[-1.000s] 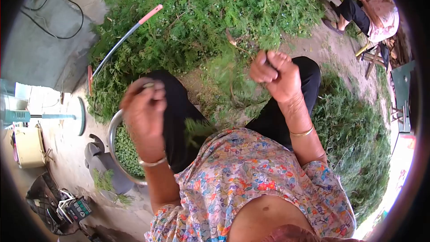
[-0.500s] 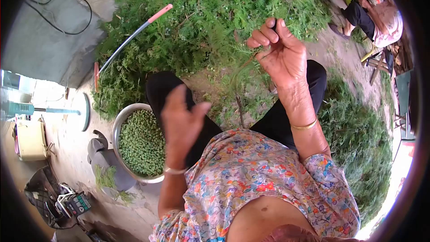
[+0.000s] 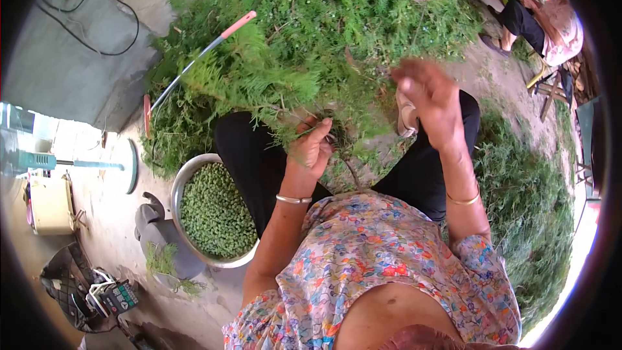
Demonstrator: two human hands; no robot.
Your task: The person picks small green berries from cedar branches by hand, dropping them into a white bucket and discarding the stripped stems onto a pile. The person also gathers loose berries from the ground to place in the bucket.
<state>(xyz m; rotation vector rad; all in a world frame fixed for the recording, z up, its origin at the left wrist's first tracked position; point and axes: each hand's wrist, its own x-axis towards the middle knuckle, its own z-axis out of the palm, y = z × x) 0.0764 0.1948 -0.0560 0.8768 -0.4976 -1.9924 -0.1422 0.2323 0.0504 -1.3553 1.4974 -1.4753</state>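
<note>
Two bare hands at work, head view only. L hand (image 3: 314, 146) is out in front of the L knee (image 3: 236, 133), thumb & fingers closed on the stems of a leafy branch (image 3: 278, 84); its fronds spread fwd & left over the big green pile (image 3: 389, 0), a woody stem (image 3: 352, 172) trailing back twd the shirt (image 3: 363, 240). R hand (image 3: 431, 94) is raised apart from L, fingers partly curled but blurred; can't tell if it holds anything. Steel basin (image 3: 179, 194) w/ small green pods (image 3: 217, 210) sits just beside the L knee.

To handle the branch well, I'd say: grip firm stem, not soft tips; keep L steady so R can work close w/o tangling; spread fronds so any pods show; keep loose leaf bits away from the basin, approx. at L elbow side.
</note>
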